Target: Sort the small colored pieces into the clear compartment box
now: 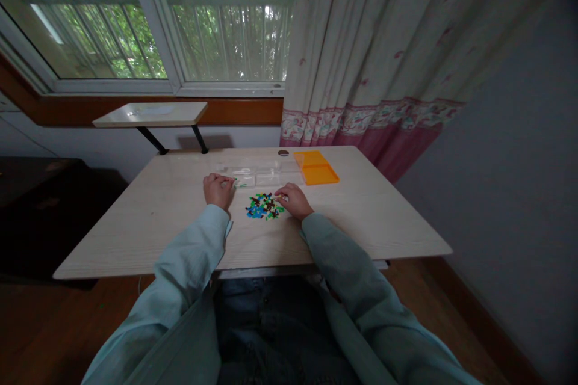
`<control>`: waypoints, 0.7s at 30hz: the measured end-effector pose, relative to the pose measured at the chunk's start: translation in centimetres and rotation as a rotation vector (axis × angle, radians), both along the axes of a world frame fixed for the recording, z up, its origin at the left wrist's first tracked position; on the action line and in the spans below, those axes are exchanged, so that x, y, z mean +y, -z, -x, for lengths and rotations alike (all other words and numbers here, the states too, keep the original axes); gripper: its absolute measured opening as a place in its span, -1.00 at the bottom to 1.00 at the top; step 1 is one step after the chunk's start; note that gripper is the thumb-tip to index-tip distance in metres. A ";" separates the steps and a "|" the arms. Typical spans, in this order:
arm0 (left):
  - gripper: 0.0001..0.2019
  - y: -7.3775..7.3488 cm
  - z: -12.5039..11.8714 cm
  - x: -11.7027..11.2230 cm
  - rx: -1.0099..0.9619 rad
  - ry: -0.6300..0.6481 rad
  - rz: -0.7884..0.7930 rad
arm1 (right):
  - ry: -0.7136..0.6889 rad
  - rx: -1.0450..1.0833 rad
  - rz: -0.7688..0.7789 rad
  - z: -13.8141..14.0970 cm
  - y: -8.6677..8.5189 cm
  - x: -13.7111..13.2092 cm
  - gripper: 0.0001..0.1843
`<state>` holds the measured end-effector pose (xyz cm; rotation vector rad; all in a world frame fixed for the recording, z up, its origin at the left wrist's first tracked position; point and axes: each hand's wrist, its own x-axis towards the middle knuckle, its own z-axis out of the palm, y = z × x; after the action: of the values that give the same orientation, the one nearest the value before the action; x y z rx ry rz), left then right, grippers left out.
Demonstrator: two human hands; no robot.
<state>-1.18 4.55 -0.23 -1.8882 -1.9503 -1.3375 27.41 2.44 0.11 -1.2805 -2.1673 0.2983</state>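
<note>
A loose pile of small blue, green and dark brown pieces (264,207) lies on the table between my hands; their exact kind is too small to tell. My left hand (218,191) is at the near left corner of a clear plastic compartment box (268,179), its fingers pinched on a small green piece (235,179). A few green pieces (242,185) show in the box's near left compartment. At the right edge of the pile, my right hand (294,201) has thumb and fingers pinched together, with a small pale piece (280,197) seemingly at the tips.
An orange plastic tray or lid (321,175) sits at the right end of the clear box. A dark round spot (283,153) marks the back of the wooden table (361,216). A small raised shelf (153,113) stands at the back left, before the window; a curtain (361,72) hangs behind.
</note>
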 end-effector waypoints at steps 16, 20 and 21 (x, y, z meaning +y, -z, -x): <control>-0.79 0.3 0.1 0.1 -0.012 -0.004 0.028 | -0.026 0.130 -0.087 -0.1 0.0 0.2 -0.92; -0.81 0.5 0.3 0.3 -0.012 -0.020 0.028 | -0.023 0.157 -0.078 -0.1 -0.2 0.1 -0.92; -0.80 0.6 0.3 0.4 -0.009 -0.027 0.029 | -0.024 0.160 -0.078 -0.1 -0.2 0.0 -0.92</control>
<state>-1.47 4.96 -0.84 -1.8652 -2.0022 -1.3196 27.53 2.48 0.32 -1.1484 -2.0395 0.3122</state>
